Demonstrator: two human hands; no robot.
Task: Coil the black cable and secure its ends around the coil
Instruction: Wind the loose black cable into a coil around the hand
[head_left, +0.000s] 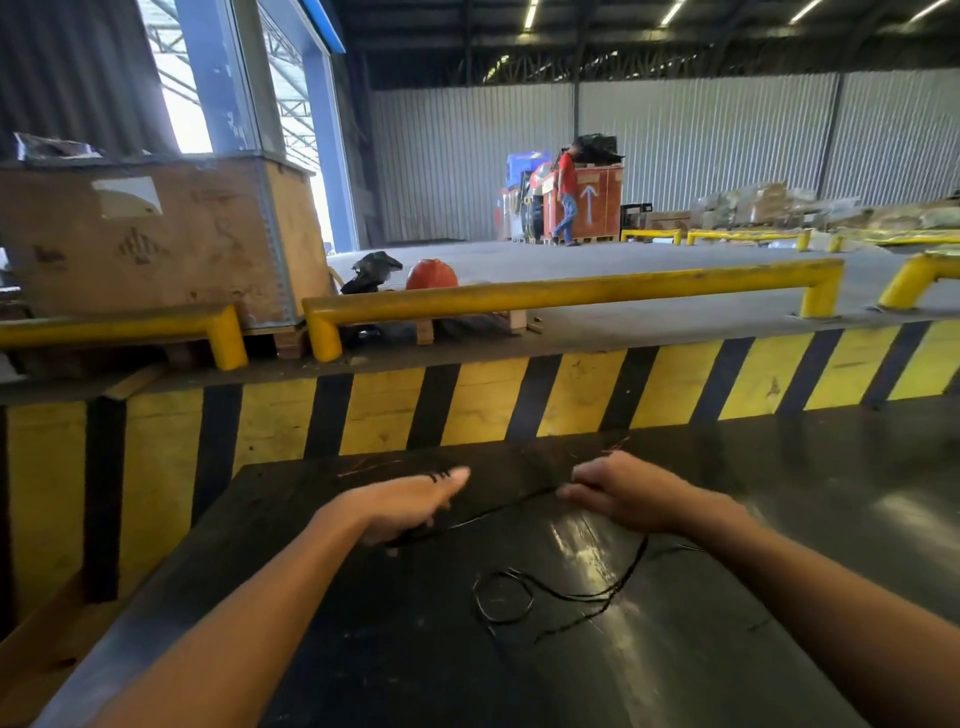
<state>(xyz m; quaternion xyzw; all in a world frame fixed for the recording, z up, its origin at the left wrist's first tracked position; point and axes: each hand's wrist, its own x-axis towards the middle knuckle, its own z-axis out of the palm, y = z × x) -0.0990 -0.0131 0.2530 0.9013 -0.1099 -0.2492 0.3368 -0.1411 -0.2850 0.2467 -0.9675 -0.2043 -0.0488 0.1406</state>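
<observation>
1. A dark glossy table (519, 675) fills the lower part of the view; its far edge sits against a yellow-and-black striped barrier (467, 400), with a yellow guard rail (571, 291) behind that.
2. The left hand (410, 506) lies low over the table, fingers extended and close together, pointing up and to the right. Several turns of the black cable (566, 597) wrap across the fingers near their tips; whether the thumb presses on them cannot be told.
3. The right hand (623, 493) is curled palm-down, fingertips pinched on the cable at its left edge.
4. Between the two hands the cable runs as one taut line, rising from lower left to upper right.
5. The slack passes under the right wrist, then lies on the table nearer the camera in a loose loop with a wavy tail.
6. The cable is thin and dark against the dark surface; its ends cannot be made out.
</observation>
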